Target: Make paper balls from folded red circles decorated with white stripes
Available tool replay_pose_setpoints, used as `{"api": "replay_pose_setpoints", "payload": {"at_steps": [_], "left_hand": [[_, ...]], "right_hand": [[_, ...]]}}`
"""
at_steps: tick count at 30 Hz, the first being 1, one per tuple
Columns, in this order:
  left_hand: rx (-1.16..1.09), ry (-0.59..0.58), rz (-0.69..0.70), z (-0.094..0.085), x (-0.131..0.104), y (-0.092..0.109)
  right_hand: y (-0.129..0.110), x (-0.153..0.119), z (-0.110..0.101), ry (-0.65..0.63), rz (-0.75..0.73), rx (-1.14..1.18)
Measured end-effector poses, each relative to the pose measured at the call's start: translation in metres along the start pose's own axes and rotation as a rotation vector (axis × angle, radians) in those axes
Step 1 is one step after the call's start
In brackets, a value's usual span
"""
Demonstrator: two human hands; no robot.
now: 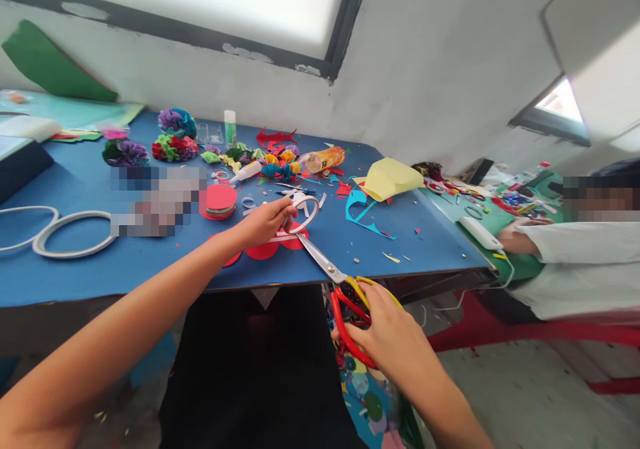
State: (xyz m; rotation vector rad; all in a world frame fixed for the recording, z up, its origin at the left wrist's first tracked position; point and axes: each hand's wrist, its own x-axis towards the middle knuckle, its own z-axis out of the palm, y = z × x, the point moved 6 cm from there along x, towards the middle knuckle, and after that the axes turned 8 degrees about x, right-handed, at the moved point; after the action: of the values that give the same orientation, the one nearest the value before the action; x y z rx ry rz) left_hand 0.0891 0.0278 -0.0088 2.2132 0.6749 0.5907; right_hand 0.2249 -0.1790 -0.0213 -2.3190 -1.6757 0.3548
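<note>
My left hand (pixel 275 216) is closed in a pinch on a curled white strip (pixel 317 210), which bends into a loop to the right of the fingers. In my right hand (pixel 387 326) is a pair of scissors (pixel 332 270) with one red and one yellow handle. Their blades look nearly closed, and the tips reach the table just below the white loop. Under the left hand lie red rounded paper pieces (pixel 261 250) with a white strip across them, partly covered by the hand and forearm.
On the blue table (pixel 165 269) are a red disc on a tape roll (pixel 221 200), white rings (pixel 75 254), a glue stick (pixel 230 128), an orange bottle (pixel 325 160), paper flowers (pixel 175 148) and yellow paper (pixel 390 179). A person in white (pixel 575 262) sits at the right.
</note>
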Motion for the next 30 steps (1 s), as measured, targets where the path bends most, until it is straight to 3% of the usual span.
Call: {"api": "replay_pose_setpoints", "payload": {"at_steps": [17,30], "left_hand": [[-0.069,0.006,-0.028,-0.001,0.000,0.005],[-0.115,0.081,-0.031,-0.005,0.002,0.001]], "right_hand": [[-0.009,0.001,0.000,-0.016,-0.018,-0.171],[-0.012,0.004,-0.002,-0.028,-0.042,-0.268]]}}
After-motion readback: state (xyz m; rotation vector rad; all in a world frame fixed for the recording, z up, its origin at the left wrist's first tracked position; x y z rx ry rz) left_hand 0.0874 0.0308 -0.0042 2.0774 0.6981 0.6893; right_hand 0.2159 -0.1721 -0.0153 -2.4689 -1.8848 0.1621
